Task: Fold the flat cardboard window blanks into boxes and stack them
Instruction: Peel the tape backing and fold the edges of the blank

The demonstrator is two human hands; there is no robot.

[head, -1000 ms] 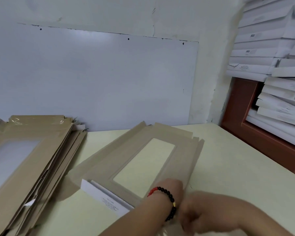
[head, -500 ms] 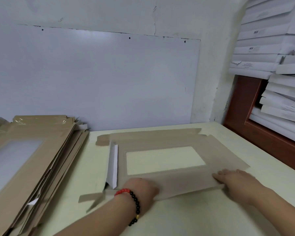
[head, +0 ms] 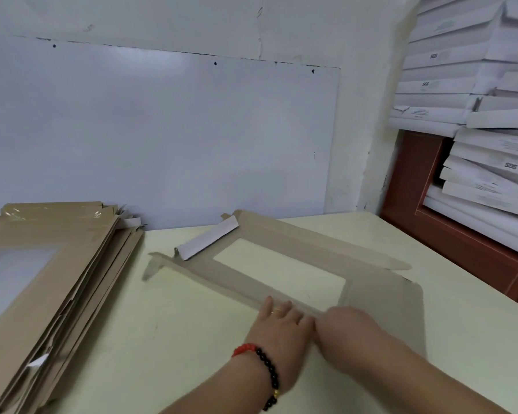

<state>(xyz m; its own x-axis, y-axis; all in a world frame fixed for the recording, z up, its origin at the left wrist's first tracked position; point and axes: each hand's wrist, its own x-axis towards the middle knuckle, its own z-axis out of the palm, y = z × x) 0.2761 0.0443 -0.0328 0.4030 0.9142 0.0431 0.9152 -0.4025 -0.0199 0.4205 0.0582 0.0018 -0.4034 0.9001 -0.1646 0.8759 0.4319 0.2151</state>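
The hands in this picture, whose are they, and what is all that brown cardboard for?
They belong to a person wearing a camera on their head, so you look down as they do. The left hand, with a bead bracelet, and the right hand press side by side on the near edge of a flat cardboard blank with a window cut in it. It lies on a pale table and will be folded into a box. On the left waits a pile of more blanks. On the right are stacked white boxes.

blank stack (head: 45, 282) blocks left, white boxes (head: 476, 121) crowd right
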